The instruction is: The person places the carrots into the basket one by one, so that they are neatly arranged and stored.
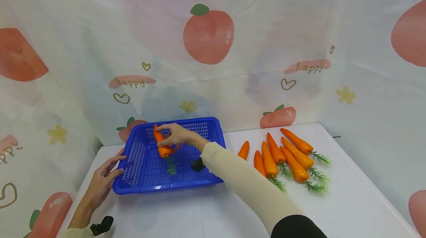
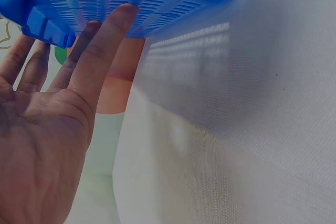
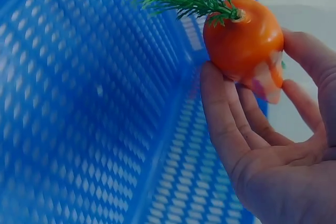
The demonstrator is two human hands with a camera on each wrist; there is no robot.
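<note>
While the left hand (image 1: 103, 180) steadies its left side, a blue basket (image 1: 143, 188) stands near the far left corner of the tabletop (image 1: 199, 212), its walls and floor pierced all over with small slots. Inside it is a carrot (image 1: 164, 152), grasped by the fingers of the right hand (image 1: 176, 134), thumb on one side and the other fingers on the opposite side. Its tip points to the tabletop's far edge and its greens (image 1: 171, 167) to the near side; whether it touches the basket's floor, I cannot tell. The left hand's fingers are extended, grasping nothing, and touch the left wall of the basket.

The held carrot is glossy orange, thick and round at the crown, tapering to a narrow tip, with feathery green fronds; the right wrist view shows a pale patch of glare on its side.

Seven loose carrots (image 1: 269, 160) lie toward the far right corner, tips mostly toward the far edge, some bodies touching; the right sleeve (image 1: 246, 178) covers parts of those nearest the basket. White tabletop shows between the basket and the left edge, in front of the basket, and from the loose carrots to the right edge. A printed cloth (image 1: 213, 97) rises just beyond the far edge.
</note>
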